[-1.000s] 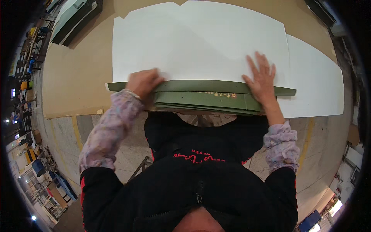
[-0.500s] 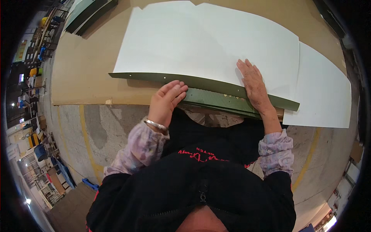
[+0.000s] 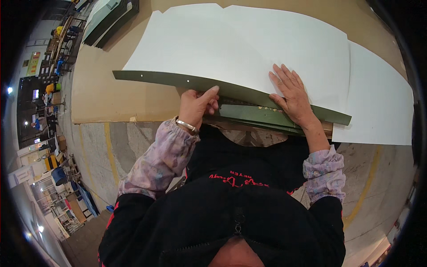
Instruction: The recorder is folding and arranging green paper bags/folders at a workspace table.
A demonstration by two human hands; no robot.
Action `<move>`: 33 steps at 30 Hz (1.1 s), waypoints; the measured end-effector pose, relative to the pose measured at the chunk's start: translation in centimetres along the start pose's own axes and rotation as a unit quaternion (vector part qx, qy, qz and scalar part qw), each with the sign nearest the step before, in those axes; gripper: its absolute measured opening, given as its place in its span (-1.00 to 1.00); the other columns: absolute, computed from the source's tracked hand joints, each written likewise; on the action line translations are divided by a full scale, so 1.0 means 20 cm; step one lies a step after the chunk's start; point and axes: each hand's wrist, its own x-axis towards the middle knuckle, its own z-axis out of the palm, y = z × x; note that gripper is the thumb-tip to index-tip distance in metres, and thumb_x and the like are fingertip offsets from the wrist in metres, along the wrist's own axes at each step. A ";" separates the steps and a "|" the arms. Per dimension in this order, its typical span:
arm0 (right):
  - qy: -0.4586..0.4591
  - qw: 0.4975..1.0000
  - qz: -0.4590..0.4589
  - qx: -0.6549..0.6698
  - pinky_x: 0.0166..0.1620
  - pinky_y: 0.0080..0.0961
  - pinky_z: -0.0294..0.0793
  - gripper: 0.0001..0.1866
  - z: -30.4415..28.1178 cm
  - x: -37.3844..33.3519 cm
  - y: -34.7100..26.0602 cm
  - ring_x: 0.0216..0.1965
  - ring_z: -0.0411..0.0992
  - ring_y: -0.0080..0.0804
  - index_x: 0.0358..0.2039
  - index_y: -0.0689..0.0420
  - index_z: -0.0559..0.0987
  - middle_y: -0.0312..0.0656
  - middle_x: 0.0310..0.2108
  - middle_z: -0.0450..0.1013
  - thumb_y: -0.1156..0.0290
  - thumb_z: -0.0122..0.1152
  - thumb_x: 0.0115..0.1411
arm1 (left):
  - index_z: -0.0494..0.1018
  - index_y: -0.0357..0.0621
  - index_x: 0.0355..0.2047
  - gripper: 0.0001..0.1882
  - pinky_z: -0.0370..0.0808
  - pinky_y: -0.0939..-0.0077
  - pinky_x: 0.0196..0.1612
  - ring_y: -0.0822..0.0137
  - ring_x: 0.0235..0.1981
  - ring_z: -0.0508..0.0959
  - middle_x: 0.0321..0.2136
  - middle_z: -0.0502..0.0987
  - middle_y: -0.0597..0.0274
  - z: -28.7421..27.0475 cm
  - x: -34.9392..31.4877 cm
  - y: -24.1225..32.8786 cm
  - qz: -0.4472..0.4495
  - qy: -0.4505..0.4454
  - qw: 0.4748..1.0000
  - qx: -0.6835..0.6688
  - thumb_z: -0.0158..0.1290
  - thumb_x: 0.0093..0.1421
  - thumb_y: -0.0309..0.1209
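A large white sheet (image 3: 240,49) lies in front of me, with a dark green folded flap (image 3: 164,78) along its near edge. Small holes show near the flap's left end. The thumb of my left hand (image 3: 195,107) rests on top of the flap, and its fingers curl beneath, pinching the edge. My right hand (image 3: 293,98) is pressed flat on the white sheet, fingers spread, with its thumb over the flap. Under the flap, at the table's near edge, a green strip-like piece (image 3: 260,115) is partly covered.
Another white sheet (image 3: 378,100) lies beneath on the right and overhangs the near edge. Brown cardboard (image 3: 100,98) covers the table. A stack of green-and-white folded pieces (image 3: 111,22) stands at the far left. Concrete floor (image 3: 133,147) with yellow lines shows below.
My left hand has gone from touching the flap with its fingertips to pinching it, thumb on top. The flap's left end has shifted left and farther away. My right hand's fingers have spread.
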 end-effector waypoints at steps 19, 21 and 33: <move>0.099 0.839 0.193 0.498 0.29 -0.22 0.19 -0.34 -0.01 -0.15 -0.49 0.28 0.16 -0.15 0.23 0.26 0.20 -0.08 0.28 0.15 0.32 0.25 0.21 | -0.13 -0.33 0.35 -0.24 -0.10 0.09 0.40 -0.02 0.41 -0.08 0.37 -0.10 -0.11 0.19 0.11 -0.02 0.491 -0.054 0.647 0.580 -0.16 0.12 -0.59; 0.169 0.563 0.325 0.741 0.23 -0.22 0.27 -0.51 0.06 -0.15 -0.45 0.18 0.27 -0.27 0.21 0.20 0.21 -0.14 0.21 0.21 0.32 0.06 0.34 | -0.15 -0.35 0.35 -0.22 -0.11 0.05 0.39 -0.02 0.42 -0.15 0.38 -0.14 -0.15 0.21 0.14 -0.01 0.478 -0.142 0.537 0.681 -0.09 0.21 -0.36; 0.245 0.470 0.356 0.770 0.17 -0.08 0.39 -0.60 0.09 -0.09 -0.44 0.13 0.34 -0.15 0.19 0.12 0.20 -0.10 0.16 0.27 0.45 -0.06 0.36 | -0.11 -0.38 0.34 0.17 -0.21 0.04 0.40 -0.03 0.42 -0.22 0.38 -0.17 -0.18 0.53 0.95 0.32 0.365 0.017 0.672 0.644 -0.17 0.09 0.42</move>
